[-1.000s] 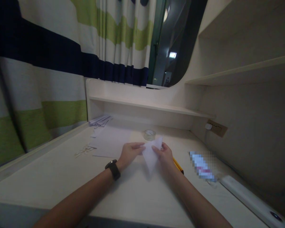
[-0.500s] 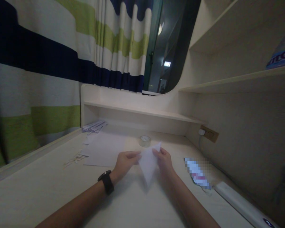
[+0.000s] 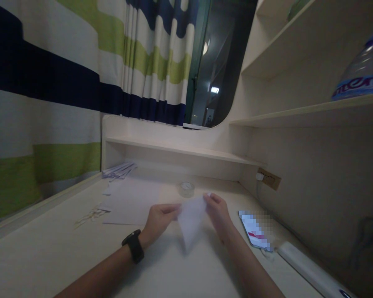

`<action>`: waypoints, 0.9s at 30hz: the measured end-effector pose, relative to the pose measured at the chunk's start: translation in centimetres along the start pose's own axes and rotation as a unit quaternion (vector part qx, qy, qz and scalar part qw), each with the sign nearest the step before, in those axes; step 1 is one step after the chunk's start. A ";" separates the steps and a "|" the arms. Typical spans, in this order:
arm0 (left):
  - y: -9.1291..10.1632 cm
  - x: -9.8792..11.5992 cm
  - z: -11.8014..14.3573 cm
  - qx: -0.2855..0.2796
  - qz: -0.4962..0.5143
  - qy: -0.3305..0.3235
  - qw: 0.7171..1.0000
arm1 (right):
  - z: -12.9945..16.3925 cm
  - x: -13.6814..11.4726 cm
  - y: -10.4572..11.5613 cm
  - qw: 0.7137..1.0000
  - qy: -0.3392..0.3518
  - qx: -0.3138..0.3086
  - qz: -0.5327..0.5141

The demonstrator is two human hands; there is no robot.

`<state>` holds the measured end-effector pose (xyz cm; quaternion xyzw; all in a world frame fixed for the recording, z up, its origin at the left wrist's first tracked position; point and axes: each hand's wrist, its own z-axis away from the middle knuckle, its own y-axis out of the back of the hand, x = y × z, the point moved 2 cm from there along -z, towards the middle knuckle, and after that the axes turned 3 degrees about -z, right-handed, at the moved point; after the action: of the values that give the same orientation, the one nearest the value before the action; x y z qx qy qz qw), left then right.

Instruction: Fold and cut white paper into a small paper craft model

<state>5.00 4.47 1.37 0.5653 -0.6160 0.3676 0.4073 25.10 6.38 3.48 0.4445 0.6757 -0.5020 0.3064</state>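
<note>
A piece of white paper, shaped like a triangle with one point hanging down, is held up over the desk between both hands. My left hand, with a dark watch on the wrist, pinches its left corner. On the opposite side, my right hand grips the upper right corner between thumb and fingers. Just behind the paper stands a roll of clear tape. Larger white sheets lie flat on the desk, left of my left hand.
Folded paper strips are piled at the back left, with thin string-like pieces nearer. To the right lie a phone with a blurred screen and a long white bar-shaped device. A bottle stands on the shelf above.
My hands have moved slightly apart, and the paper between them looks broader at the top. The whole view has shifted a little, showing more of the bottle.
</note>
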 end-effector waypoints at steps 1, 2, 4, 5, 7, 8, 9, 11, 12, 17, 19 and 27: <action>0.0 0.0 0.0 0.002 0.001 -0.001 1.000 | -0.1 0.0 0.1 1.000 0.004 0.001 0.000; 0.0 -0.1 0.0 0.000 0.001 -0.002 1.000 | -0.1 0.0 0.2 1.000 0.006 0.003 -0.001; 0.0 0.0 0.0 -0.001 -0.002 -0.004 1.000 | -0.1 -0.1 0.2 1.000 0.008 0.010 -0.006; 0.0 0.0 0.1 0.001 -0.006 -0.006 1.000 | -0.1 -0.2 0.1 1.000 0.008 0.014 -0.009; 0.1 0.1 0.1 0.009 -0.021 -0.013 1.000 | 0.0 -0.6 0.0 1.000 0.006 0.020 -0.013; 0.1 0.1 0.1 0.012 -0.029 -0.018 0.999 | 0.0 -0.8 0.0 1.000 0.006 0.023 -0.012; 0.2 0.1 0.1 0.015 -0.036 -0.023 0.999 | 0.1 -1.1 -0.1 1.000 0.006 0.027 -0.010; 0.2 0.1 0.1 0.018 -0.042 -0.028 0.999 | 0.2 -1.6 -0.2 0.999 0.007 0.035 -0.004; 0.2 0.0 0.1 0.020 -0.042 -0.028 0.998 | 0.3 -1.8 -0.2 0.999 0.008 0.038 -0.001; 0.2 -0.2 0.0 0.015 -0.046 -0.031 0.998 | 0.3 -2.3 -0.4 0.999 0.021 0.046 0.004; 0.1 -0.3 0.0 0.013 -0.050 -0.036 0.998 | 0.3 -2.3 -0.5 0.999 0.019 0.049 0.001; 0.0 0.2 0.2 0.000 -0.044 -0.028 0.999 | 0.4 -2.8 -0.3 0.998 0.011 0.065 -0.014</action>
<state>4.95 4.22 1.45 0.6020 -0.6016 0.3331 0.4057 25.98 5.10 5.92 0.4592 0.6510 -0.5446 0.2623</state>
